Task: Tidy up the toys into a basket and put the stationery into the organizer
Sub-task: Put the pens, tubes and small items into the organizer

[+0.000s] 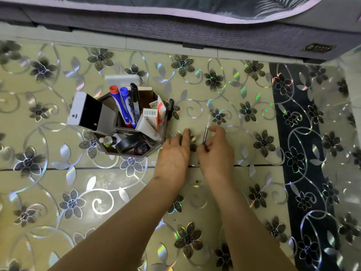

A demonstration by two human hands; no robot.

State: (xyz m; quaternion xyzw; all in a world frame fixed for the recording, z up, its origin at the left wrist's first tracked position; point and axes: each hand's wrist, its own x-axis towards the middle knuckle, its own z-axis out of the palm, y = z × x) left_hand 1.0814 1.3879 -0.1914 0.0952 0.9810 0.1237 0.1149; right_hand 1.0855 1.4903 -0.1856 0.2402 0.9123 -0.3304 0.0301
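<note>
A brown octagonal organizer (154,148) stands on the floor left of centre. It holds a red marker (117,102), a blue marker (127,106), a black marker (135,100), a white tube (148,126), black tape (130,142) and a phone-like white device (86,112). My right hand (216,147) pinches a thin pen (206,132), tip pointing away, just right of the organizer. Beside it, my left hand (173,153) lies palm up with relaxed fingers, holding nothing. A black clip-like item (171,108) lies by the organizer's right side.
The floor (224,94) is glossy, cream with silver and black flowers; a dark patterned strip (300,153) runs down the right. A bed base (195,34) with a bedsheet spans the top edge. A grout line crosses under my wrists.
</note>
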